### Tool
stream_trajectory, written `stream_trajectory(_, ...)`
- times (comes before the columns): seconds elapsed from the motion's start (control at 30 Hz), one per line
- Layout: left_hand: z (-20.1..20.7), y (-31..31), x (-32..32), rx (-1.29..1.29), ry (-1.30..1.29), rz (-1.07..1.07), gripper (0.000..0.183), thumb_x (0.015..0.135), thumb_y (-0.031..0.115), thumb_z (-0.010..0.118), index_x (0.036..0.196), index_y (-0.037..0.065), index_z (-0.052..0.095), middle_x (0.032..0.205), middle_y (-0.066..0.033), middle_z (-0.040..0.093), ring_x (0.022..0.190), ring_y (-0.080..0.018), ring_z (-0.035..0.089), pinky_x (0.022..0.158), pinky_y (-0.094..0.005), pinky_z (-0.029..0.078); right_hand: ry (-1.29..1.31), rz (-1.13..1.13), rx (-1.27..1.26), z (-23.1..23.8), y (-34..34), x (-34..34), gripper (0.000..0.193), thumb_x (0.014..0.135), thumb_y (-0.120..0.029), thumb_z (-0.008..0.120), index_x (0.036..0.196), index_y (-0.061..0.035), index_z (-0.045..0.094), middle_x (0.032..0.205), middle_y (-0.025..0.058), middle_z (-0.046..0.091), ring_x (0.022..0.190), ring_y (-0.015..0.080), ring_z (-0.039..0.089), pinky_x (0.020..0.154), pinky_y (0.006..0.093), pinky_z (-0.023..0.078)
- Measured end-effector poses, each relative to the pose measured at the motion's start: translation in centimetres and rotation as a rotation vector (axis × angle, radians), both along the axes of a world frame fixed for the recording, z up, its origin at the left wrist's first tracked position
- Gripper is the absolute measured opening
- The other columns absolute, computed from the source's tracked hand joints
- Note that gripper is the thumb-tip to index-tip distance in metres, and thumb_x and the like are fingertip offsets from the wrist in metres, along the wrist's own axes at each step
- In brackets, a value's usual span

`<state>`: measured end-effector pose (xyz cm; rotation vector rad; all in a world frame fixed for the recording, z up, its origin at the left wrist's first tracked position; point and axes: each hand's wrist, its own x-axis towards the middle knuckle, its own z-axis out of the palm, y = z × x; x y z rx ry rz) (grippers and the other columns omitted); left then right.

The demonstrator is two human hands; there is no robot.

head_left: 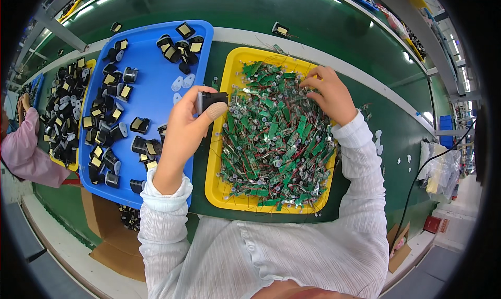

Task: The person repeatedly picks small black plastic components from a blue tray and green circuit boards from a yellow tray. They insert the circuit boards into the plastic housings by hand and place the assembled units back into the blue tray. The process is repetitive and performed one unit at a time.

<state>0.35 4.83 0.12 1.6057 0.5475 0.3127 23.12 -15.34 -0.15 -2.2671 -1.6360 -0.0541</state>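
Observation:
My left hand (pixel 187 126) holds a small black plastic housing (pixel 212 99) between thumb and fingers, over the gap between the blue tray (pixel 156 85) and the yellow tray (pixel 236 64). My right hand (pixel 329 93) reaches into the far side of the yellow tray, fingers down among a heap of small green circuit boards with red wires (pixel 274 137). I cannot tell whether it grips one. The blue tray holds several black housings with yellow labels (pixel 109 116) and a few clear lens pieces (pixel 182 82).
A second yellow tray (pixel 73 163) of black housings lies at the far left, where another person's pink sleeve (pixel 26 153) shows. A cardboard box (pixel 112 236) sits under the table edge. One black part (pixel 280 30) lies on the green conveyor belt beyond the trays.

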Motion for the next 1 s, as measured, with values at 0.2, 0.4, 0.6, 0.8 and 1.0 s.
stream_trajectory(0.2, -0.8, -1.4, -0.3, 0.023, 0.036, -0.070, 0.034, 0.091, 0.034, 0.045, 0.094, -0.001, 0.047, 0.066, -0.0043, 0.044, 0.058, -0.0123, 0.036, 0.053, -0.0260, 0.033, -0.049, 0.059, 0.146, 0.3, 0.2, 0.1, 0.016, 0.071, -0.005, 0.063, 0.084, -0.0052, 0.055, 0.089, 0.0064, 0.056, 0.088, 0.0270, 0.053, 0.078, 0.0344, 0.043)
stream_trajectory(0.4, 0.5, -2.9, -0.4, -0.244, -0.163, -0.080, 0.024, 0.092, 0.024, 0.045, 0.100, 0.003, 0.050, 0.086, -0.0056, 0.050, 0.078, -0.0109, 0.049, 0.062, -0.0240, 0.043, 0.912, -0.057, 0.364, 3.7, 0.0, -8.0, 0.010, 0.085, -0.006, 0.052, 0.092, 0.0001, 0.048, 0.078, 0.0059, 0.054, 0.074, 0.0141, 0.055, 0.071, 0.0267, 0.044)
stream_trajectory(0.6, -0.3, -4.5, -0.2, -0.273, -0.441, -0.115, 0.031, 0.072, 0.001, 0.068, 0.101, 0.001, 0.057, 0.110, -0.0112, 0.053, 0.100, -0.0178, 0.054, 0.078, -0.0280, 0.049, 1.156, -0.012, 0.512, 3.3, 1.7, -12.5, 0.012, 0.081, -0.003, 0.058, 0.090, 0.0017, 0.051, 0.080, 0.0066, 0.057, 0.074, 0.0120, 0.058, 0.071, 0.0258, 0.047)
stream_trajectory(0.8, 0.1, -4.7, -0.4, -0.154, -0.434, -0.122, 0.031, 0.071, 0.004, 0.071, 0.099, 0.001, 0.058, 0.109, -0.0110, 0.053, 0.098, -0.0178, 0.055, 0.078, -0.0283, 0.049, 0.899, -0.003, 0.484, 2.2, 2.2, -12.5, 0.010, 0.077, -0.001, 0.062, 0.083, 0.0010, 0.055, 0.077, 0.0086, 0.060, 0.073, 0.0144, 0.061, 0.067, 0.0259, 0.050)
stream_trajectory(1.0, 0.1, -4.7, -0.4, -0.069, -0.439, -0.123, 0.028, 0.073, 0.004, 0.068, 0.098, 0.002, 0.057, 0.109, -0.0110, 0.053, 0.098, -0.0180, 0.055, 0.077, -0.0280, 0.050, 0.985, -0.021, 0.445, 2.3, 2.0, -12.4, 0.011, 0.075, -0.001, 0.063, 0.081, 0.0005, 0.054, 0.075, 0.0080, 0.059, 0.069, 0.0132, 0.061, 0.064, 0.0242, 0.050)
